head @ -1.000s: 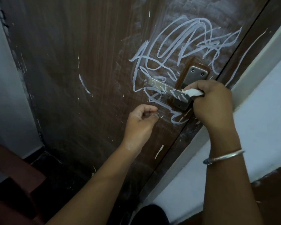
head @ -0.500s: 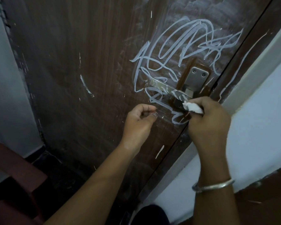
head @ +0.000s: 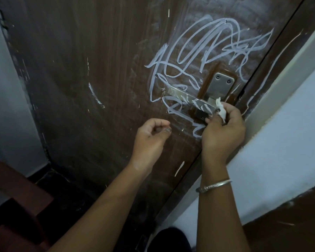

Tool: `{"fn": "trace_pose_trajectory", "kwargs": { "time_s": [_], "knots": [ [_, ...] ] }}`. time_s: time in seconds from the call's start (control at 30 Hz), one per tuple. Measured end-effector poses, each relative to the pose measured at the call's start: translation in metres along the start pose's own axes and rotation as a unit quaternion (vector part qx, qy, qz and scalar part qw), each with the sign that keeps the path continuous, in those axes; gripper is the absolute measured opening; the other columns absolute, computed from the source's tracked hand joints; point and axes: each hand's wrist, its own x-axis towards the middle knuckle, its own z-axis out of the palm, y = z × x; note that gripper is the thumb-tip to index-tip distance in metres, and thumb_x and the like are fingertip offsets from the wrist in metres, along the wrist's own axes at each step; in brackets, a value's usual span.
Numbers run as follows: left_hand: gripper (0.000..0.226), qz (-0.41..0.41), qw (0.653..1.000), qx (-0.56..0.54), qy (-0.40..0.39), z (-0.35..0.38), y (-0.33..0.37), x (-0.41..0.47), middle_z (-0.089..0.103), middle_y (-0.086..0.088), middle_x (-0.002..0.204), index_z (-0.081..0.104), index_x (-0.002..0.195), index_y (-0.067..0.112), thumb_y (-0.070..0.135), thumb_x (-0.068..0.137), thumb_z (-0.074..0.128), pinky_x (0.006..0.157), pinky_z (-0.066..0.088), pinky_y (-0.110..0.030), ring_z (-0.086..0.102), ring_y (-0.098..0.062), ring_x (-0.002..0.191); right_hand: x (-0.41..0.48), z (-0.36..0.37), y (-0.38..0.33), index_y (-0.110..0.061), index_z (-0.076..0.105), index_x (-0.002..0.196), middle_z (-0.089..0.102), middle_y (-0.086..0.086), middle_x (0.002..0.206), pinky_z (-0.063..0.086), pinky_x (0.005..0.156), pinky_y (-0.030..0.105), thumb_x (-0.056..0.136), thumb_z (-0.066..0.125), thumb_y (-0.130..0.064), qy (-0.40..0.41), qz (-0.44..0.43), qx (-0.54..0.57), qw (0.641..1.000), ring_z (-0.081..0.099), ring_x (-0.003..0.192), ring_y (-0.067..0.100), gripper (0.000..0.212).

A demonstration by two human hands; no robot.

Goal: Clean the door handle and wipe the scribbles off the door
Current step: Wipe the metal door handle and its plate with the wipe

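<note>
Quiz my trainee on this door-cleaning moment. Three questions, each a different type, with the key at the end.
1. True or false: the white scribbles are gone from the door.
2. What does the right hand pinch? A) white cloth B) sponge C) spray bottle
3. Fill in: the metal bangle sits on the ____ wrist.

Key
1. False: the scribbles cover the door around the door handle, and white streaks cross the handle itself.
2. A
3. right
</note>
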Motion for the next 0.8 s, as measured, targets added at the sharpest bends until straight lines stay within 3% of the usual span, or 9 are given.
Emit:
{"fn": "trace_pose_trajectory", "kwargs": {
  "time_s": [0.13, 0.33, 0.43, 0.57, 0.63, 0.73, 0.8],
  "knots": [
    [0.016, -0.013, 1.000, -0.009, 0.001, 0.005, -0.004, 0.000, 0.061, 0.009, 0.081, 0.066, 0.089, 0.023, 0.008, 0.087, 0.062, 0.059, 0.045, -0.008, 0.058, 0.009, 0.069, -0.006, -0.007, 0.005, -0.015, 0.066, 0.104, 0.066, 0.003, 0.095, 0.054, 0.059, 0.018, 0.088, 0.057, -0.003, -0.001, 0.024, 0.042, 0.999, 0.068, 0.077, 0.019, 0.022],
    [0.016, -0.008, 1.000, -0.012, -0.009, 0.014, -0.004, -0.003, 0.063, 0.004, 0.085, 0.067, 0.089, 0.020, 0.005, 0.086, 0.062, 0.058, 0.043, -0.006, 0.058, 0.008, 0.070, 0.013, 0.000, 0.002, -0.025, 0.061, 0.093, 0.063, -0.010, 0.084, 0.058, 0.072, 0.036, 0.089, 0.056, -0.004, -0.029, 0.056, 0.019, 0.998, 0.067, 0.078, 0.016, 0.022],
    [0.015, -0.002, 1.000, -0.007, -0.004, 0.012, -0.001, -0.002, 0.063, 0.004, 0.084, 0.066, 0.090, 0.020, 0.006, 0.087, 0.061, 0.058, 0.044, -0.007, 0.057, 0.008, 0.069, 0.008, 0.000, 0.003, -0.022, 0.063, 0.098, 0.066, -0.001, 0.093, 0.057, 0.067, 0.026, 0.088, 0.058, -0.004, -0.028, 0.061, 0.029, 0.997, 0.067, 0.077, 0.012, 0.022],
    [0.013, 0.001, 1.000, 0.001, 0.001, 0.013, 0.001, -0.001, 0.062, 0.006, 0.082, 0.066, 0.091, 0.018, 0.006, 0.087, 0.061, 0.057, 0.043, -0.007, 0.056, 0.009, 0.067, -0.010, -0.007, 0.009, -0.031, 0.060, 0.092, 0.066, -0.004, 0.089, 0.051, 0.058, 0.015, 0.089, 0.059, -0.008, -0.035, 0.098, 0.079, 0.991, 0.068, 0.072, 0.009, 0.023],
    [0.014, 0.001, 1.000, 0.000, -0.003, 0.016, 0.001, -0.002, 0.062, 0.006, 0.081, 0.066, 0.091, 0.018, 0.006, 0.087, 0.061, 0.056, 0.043, -0.007, 0.056, 0.009, 0.067, -0.013, -0.006, 0.009, -0.025, 0.061, 0.096, 0.065, -0.003, 0.091, 0.052, 0.060, 0.016, 0.090, 0.058, -0.006, -0.040, 0.169, 0.133, 0.976, 0.067, 0.073, 0.009, 0.020],
    [0.015, 0.001, 1.000, 0.002, -0.008, 0.015, 0.000, -0.003, 0.062, 0.007, 0.081, 0.066, 0.089, 0.021, 0.006, 0.086, 0.062, 0.056, 0.043, -0.007, 0.057, 0.008, 0.068, -0.009, -0.001, 0.005, -0.011, 0.062, 0.109, 0.063, 0.004, 0.100, 0.051, 0.061, 0.015, 0.091, 0.056, -0.003, -0.046, 0.293, 0.237, 0.925, 0.065, 0.082, 0.014, 0.021],
    [0.016, 0.002, 1.000, 0.001, -0.004, 0.012, 0.000, -0.003, 0.062, 0.008, 0.079, 0.066, 0.087, 0.022, 0.006, 0.086, 0.062, 0.056, 0.043, -0.008, 0.058, 0.007, 0.068, -0.005, 0.003, -0.001, -0.007, 0.064, 0.103, 0.063, 0.007, 0.099, 0.052, 0.062, 0.016, 0.089, 0.057, 0.001, -0.048, 0.342, 0.293, 0.891, 0.063, 0.082, 0.015, 0.018]
  ]
}}
